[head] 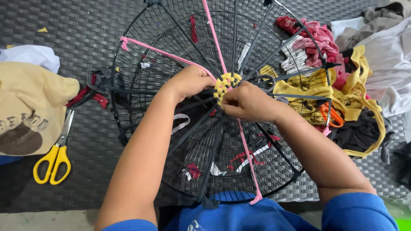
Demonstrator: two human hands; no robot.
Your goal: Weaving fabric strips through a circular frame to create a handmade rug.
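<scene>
Hands at hub | my left hand (190, 82) and right hand (245, 102) pinch shut on small yellow woven fabric disc (226, 86), centre of round black wire fan grille (141, 68) | pink cloth strip (247, 156) runs near; soft, light, likely best gripped close to the weave.

Both hands are working at the hub of a round black wire fan guard (171, 171) that is lying on a dark woven mat (85, 25). The left hand (190, 81) and right hand (246, 102) are pinching a small yellow woven disc (225, 83) at the centre, with pink fabric strips (246, 149) and black fabric strips (201, 117) radiating outward like spokes. Yellow-handled scissors (53, 160) are lying to the left beside a tan garment (30, 98); orange-handled scissors (332, 114) are sitting among a pile of fabric scraps (355, 85) on the right
</scene>
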